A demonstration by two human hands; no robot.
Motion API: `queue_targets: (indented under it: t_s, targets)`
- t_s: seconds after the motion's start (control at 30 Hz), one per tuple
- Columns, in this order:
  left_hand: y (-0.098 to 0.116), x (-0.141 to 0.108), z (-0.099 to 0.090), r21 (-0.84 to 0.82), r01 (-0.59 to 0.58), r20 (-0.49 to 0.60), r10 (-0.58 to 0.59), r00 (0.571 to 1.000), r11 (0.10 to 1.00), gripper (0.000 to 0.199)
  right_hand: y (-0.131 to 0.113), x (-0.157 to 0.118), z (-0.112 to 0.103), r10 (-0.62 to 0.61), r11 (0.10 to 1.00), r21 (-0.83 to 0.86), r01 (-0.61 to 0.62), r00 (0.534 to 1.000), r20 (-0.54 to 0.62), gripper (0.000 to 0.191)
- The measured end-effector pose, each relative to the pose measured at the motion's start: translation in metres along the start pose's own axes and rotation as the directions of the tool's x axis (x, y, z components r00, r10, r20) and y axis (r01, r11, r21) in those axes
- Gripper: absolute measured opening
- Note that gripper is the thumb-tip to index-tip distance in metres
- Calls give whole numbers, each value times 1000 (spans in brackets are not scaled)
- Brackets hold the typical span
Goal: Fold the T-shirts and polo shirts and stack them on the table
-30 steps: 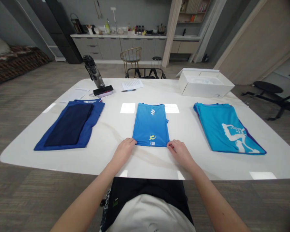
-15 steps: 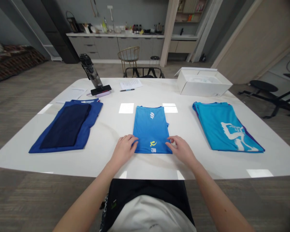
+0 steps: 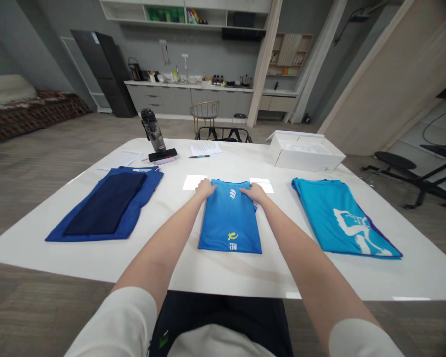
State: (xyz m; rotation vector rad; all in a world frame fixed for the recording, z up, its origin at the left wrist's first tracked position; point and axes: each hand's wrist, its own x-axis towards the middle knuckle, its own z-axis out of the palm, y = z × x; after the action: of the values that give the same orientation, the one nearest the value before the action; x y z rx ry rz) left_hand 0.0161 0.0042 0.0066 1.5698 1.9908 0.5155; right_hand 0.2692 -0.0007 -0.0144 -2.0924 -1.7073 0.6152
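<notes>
A folded blue T-shirt (image 3: 228, 218) lies flat on the white table in front of me, with a white logo at its far end and yellow and white prints near its close edge. My left hand (image 3: 205, 188) holds its far left corner, the thumb on top of the cloth. At the far right corner my right hand (image 3: 255, 192) grips the cloth the same way, fingers curled at the side. What lies under the fingertips is hidden.
Dark navy folded clothing (image 3: 106, 203) rests on a blue garment (image 3: 143, 203) at left. A turquoise folded shirt (image 3: 327, 213) lies right. Farther back are a bottle (image 3: 153, 130), a phone (image 3: 162, 154), a pen (image 3: 199, 156), papers (image 3: 206, 148) and an open white box (image 3: 306, 157).
Both hands have moved away from me, from the shirt's near sides to its far corners. The shirt keeps its folded shape. My view has tilted up.
</notes>
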Motion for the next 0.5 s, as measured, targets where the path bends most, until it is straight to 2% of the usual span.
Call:
queue_targets:
  t_s: [0.1, 0.2, 0.4, 0.5]
  targets:
    - [1, 6, 8, -55, 33, -3, -33, 999, 998, 39, -2, 5, 8, 106, 985, 138, -103, 994, -15, 33]
    - [2, 10, 15, -104, 47, -18, -49, 999, 994, 31, -5, 6, 11, 135, 970, 206, -126, 990, -33, 22]
    - [1, 14, 18, -169, 9, -30, -15, 999, 986, 12, -14, 1, 4, 171, 921, 365, -139, 984, -57, 45]
    - [-1, 13, 17, -178, -29, -31, 24, 999, 984, 13, -17, 0, -2, 164, 907, 391, -156, 986, 12, 30]
